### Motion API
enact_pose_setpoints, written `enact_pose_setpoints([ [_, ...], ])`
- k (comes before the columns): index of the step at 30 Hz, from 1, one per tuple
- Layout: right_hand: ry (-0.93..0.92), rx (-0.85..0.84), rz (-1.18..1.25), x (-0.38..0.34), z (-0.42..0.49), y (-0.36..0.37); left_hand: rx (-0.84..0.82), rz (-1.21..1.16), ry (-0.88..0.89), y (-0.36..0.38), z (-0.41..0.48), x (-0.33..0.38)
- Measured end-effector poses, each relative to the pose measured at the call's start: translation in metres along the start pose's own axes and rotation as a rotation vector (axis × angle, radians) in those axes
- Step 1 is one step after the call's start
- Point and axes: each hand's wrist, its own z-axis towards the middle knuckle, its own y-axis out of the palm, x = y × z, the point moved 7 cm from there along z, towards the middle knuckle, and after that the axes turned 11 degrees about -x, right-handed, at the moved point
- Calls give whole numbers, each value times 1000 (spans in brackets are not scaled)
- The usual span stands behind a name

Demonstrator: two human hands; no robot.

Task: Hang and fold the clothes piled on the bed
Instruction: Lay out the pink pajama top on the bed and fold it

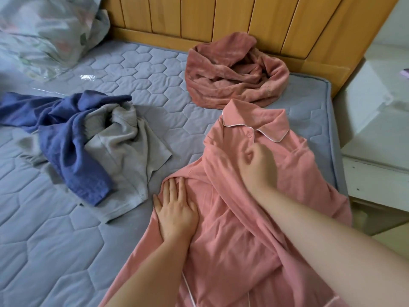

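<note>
The pink shirt (254, 196) lies spread on the bed (55, 229), and folding is the step in hand. The left hand (177, 209) presses flat on it, fingers straight; the right hand (257, 165) pinches a fold near the buttons. Next, I think, the side must be folded over evenly.

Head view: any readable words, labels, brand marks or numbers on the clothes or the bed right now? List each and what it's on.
None can be read.
Pink collared shirt: white piping and buttons only, no print or tag showing.
Blue garment, grey garment and crumpled pink fleece: plain.
Quilted mattress cover and wooden headboard: no markings.
</note>
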Motion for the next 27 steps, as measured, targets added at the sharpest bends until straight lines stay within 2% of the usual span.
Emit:
enact_pose_setpoints([
  [1, -189, -50, -66, -24, -15, 12, -2, -2, 3, 0, 0, 0],
  [3, -433, -168, -435, -50, -44, 48, -3, -6, 2, -1, 0, 0],
  [5, -315, -337, -734, -39, -44, 64, 6, -11, 1, -3, -1, 0],
  [6, -229, -398, -750, -26, -37, 65, 11, -15, 3, -3, -1, 1],
  [8, -71, -514, -493, -9, -24, 58, 12, -23, 9, -2, -1, 1],
  [10, 197, -648, 93, 11, -13, 50, 7, -29, 10, -1, 0, 0],
  [11, 330, -625, 396, 19, -8, 40, 5, -29, 9, -1, 0, 0],
  [12, 456, -518, 577, 35, 0, 27, 4, -30, 10, 0, 0, 0],
  [13, 570, -421, 587, 52, 5, 13, 3, -32, 11, 0, 0, 0],
  [15, 706, -292, 238, 82, 8, -22, 3, -37, 13, 0, 0, 0],
  [16, 698, -253, 57, 87, 7, -39, 4, -36, 14, -1, 0, 0],
  [18, 602, -259, -69, 84, -1, -47, 6, -32, 17, -1, 0, 0],
  [20, 510, -273, -52, 82, -14, -39, 10, -27, 19, -1, 0, -1],
  [22, 439, -177, 10, 77, -30, -38, 19, -30, 18, -4, -1, 0],
  [25, 263, -19, -62, 57, -61, -53, 14, -1, 55, -8, -2, 6],
  [27, 197, -83, -135, 44, -88, -51, 3, 61, 144, -10, -4, 15],
])
